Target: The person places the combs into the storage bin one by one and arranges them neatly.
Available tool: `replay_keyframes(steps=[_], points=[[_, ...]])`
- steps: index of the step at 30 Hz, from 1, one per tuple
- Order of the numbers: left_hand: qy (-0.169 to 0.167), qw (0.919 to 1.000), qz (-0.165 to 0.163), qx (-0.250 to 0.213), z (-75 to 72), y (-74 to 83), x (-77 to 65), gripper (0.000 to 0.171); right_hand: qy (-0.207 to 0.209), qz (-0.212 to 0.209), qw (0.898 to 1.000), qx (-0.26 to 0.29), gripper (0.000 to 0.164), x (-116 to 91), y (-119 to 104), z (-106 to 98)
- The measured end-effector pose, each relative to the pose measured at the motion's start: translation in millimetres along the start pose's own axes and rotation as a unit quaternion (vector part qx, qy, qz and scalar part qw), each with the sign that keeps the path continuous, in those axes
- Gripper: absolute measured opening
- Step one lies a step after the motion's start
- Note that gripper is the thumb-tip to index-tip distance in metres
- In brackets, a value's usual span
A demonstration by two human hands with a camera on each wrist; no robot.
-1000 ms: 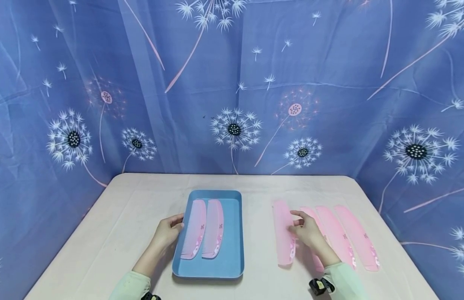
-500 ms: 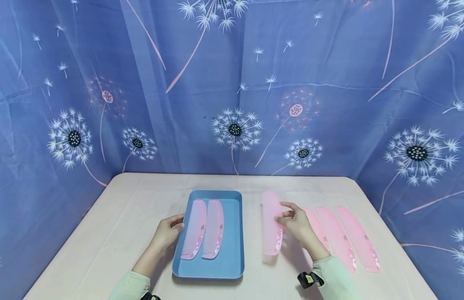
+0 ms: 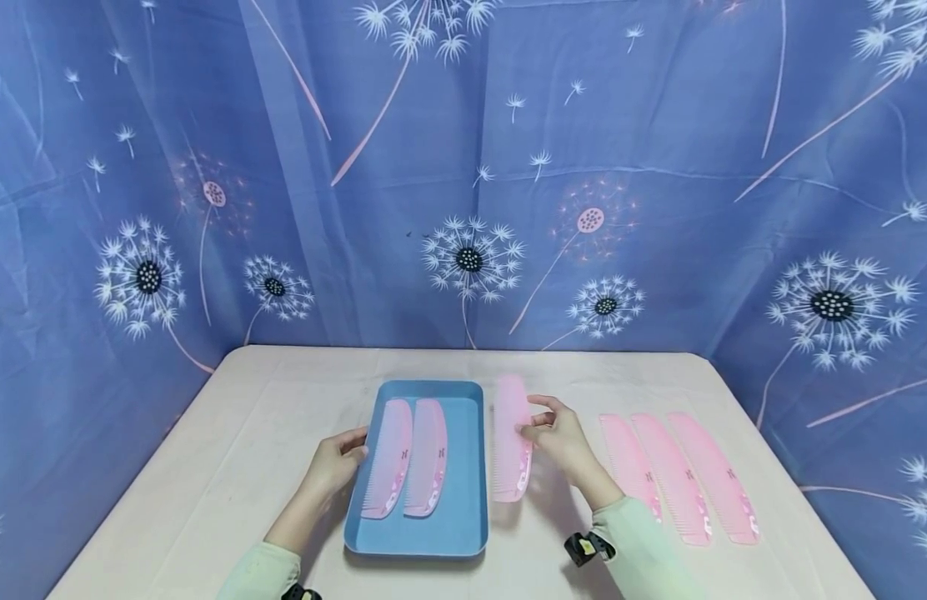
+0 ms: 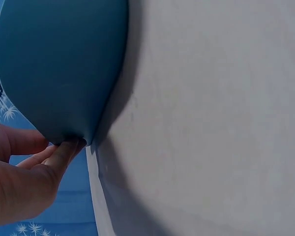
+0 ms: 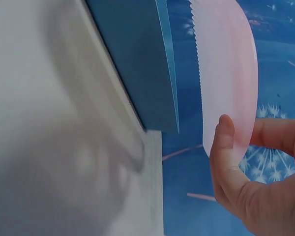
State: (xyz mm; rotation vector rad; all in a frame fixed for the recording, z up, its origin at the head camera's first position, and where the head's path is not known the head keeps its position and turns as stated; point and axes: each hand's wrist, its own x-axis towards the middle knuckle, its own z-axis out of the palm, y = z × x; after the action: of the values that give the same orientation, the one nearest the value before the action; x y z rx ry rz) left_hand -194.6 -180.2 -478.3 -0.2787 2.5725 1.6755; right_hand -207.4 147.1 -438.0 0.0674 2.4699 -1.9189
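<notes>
The raised pink comb point(image 3: 508, 458), just left of the right hand point(image 3: 559, 433) and pinched by its curved spine in thumb and fingers, looks light, stiff, perhaps slick; the fine teeth seem a poorer hold. Farther left, the left hand point(image 3: 338, 462) clamps the near-side edge of the blue tray point(image 3: 465, 492).

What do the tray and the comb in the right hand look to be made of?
Blue tray: probably plastic, though coated metal is possible; satin, with smooth, even-coloured walls.
Held pink comb: likely plastic, smooth, perhaps translucent; pale body, fine even teeth.
</notes>
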Motion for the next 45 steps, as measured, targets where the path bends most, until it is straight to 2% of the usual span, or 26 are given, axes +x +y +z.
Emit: replay_keyframes(steps=[6,15,36,45], points=[[0.002,1.0,0.004,0.001,0.2,-1.1,0.2,0.038,0.0,0.004,1.0,-0.005,0.056,-1.4,-4.4,15.6],[0.0,1.0,0.008,0.001,0.4,-2.3,0.5,0.038,0.001,0.007,1.0,-0.021,0.054,2.5,1.5,30.6],[0.0,1.0,0.004,-0.002,0.2,0.7,-1.0,0.038,-0.009,0.006,0.999,-0.041,0.055,0.5,5.6,41.9],[0.003,1.0,-0.002,-0.003,1.0,0.4,-1.3,0.038,-0.039,0.011,0.999,0.021,0.057,0.4,5.9,45.3]])
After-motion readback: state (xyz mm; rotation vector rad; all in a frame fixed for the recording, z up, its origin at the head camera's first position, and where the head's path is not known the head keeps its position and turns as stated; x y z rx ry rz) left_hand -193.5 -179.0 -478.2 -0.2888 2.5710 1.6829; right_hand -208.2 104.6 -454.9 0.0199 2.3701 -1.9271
